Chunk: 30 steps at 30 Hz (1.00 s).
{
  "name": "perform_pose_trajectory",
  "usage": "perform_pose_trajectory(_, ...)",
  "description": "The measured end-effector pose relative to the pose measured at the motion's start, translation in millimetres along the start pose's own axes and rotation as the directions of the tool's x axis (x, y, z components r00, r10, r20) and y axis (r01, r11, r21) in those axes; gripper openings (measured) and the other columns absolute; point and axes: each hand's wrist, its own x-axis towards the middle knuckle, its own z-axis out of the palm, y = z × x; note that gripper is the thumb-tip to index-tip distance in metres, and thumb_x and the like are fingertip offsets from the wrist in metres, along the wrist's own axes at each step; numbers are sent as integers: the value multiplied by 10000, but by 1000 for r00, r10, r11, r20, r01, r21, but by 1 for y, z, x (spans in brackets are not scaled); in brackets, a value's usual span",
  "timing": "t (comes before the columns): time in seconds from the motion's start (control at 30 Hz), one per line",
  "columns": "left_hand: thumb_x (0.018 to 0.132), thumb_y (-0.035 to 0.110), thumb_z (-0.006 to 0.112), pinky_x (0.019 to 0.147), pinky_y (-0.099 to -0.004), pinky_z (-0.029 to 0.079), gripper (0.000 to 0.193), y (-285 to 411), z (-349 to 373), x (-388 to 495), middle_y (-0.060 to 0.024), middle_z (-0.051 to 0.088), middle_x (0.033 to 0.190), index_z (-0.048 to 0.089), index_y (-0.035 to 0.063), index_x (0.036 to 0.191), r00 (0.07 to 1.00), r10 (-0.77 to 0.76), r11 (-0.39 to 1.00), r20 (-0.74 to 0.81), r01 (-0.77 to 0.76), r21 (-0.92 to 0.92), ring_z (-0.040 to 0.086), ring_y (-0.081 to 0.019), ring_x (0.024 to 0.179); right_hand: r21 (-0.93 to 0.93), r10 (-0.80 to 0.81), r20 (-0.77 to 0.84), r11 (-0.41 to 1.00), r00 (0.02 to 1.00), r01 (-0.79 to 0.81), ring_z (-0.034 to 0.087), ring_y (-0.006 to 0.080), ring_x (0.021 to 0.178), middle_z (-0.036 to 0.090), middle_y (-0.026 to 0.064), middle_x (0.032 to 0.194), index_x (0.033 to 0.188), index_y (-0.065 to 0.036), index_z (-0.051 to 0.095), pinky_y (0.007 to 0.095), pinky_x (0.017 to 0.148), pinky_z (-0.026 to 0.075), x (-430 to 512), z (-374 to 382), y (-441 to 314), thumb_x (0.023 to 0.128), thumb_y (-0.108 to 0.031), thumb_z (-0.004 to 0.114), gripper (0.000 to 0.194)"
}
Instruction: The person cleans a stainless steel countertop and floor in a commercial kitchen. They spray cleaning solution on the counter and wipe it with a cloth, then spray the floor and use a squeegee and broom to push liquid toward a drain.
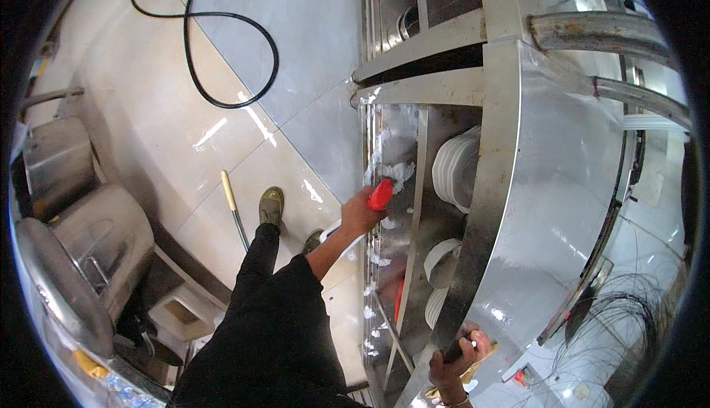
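My left hand [359, 212] grips a red plastic-handled scrubber [381, 194]; its working face is hidden. It is at the open front of a stainless steel cabinet, over the lower shelf and door tracks [370, 275]. White foam [400, 172] lies on the shelf and along the tracks. My right hand [457, 359] is curled over the front edge of the steel countertop [554, 197]. Inside the cabinet are a stack of white bowls [457, 169], another white bowl [441, 264] and more stacked white dishes [437, 307]. A second red object [399, 297] shows dimly behind foam-specked steel.
A black hose [274, 56] loops over the wet tiled floor [138, 103]. A pale-tipped tube [228, 189] lies by my shoe [271, 205]. White-rimmed item [331, 230] is partly under my left arm. Steel equipment [111, 236] and a beige stool [183, 311] stand at left.
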Motion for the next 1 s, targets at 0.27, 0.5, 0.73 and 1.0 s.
perform_pose_trajectory(0.27,743,316,826,777,-445,549,496,122,-86,33,-167,724,974,630,143,1165,853,475,879,-217,-467,90,696,-381,868,-94,-86,3,992,996,86,395,370,1248,368,197,1327,1329,-73,421,529,1037,356,10,0,-1,914,-397,647,573)
perform_pose_trajectory(0.5,737,319,808,756,-474,515,343,145,-110,39,-140,724,875,659,132,982,894,311,949,-324,-311,52,688,-368,829,-6,-72,-45,997,996,72,404,370,1254,372,204,1325,1303,-45,450,519,1062,337,9,6,1,889,-357,680,567)
perform_pose_trajectory(0.73,718,325,849,787,-430,534,400,148,-114,12,-123,725,917,648,132,1005,913,282,913,-294,-349,-212,696,-347,887,-95,-89,-36,992,995,85,419,381,1239,429,221,1310,1248,-16,499,519,1062,337,17,2,-9,881,-358,685,535)
perform_pose_trajectory(1.0,700,319,840,795,-433,543,400,183,-138,22,-126,730,949,696,150,1032,915,307,949,-263,-315,11,695,-348,927,-9,-112,-126,994,986,112,424,380,1207,445,199,1309,1245,-20,531,530,1024,358,24,10,-11,892,-337,680,497)
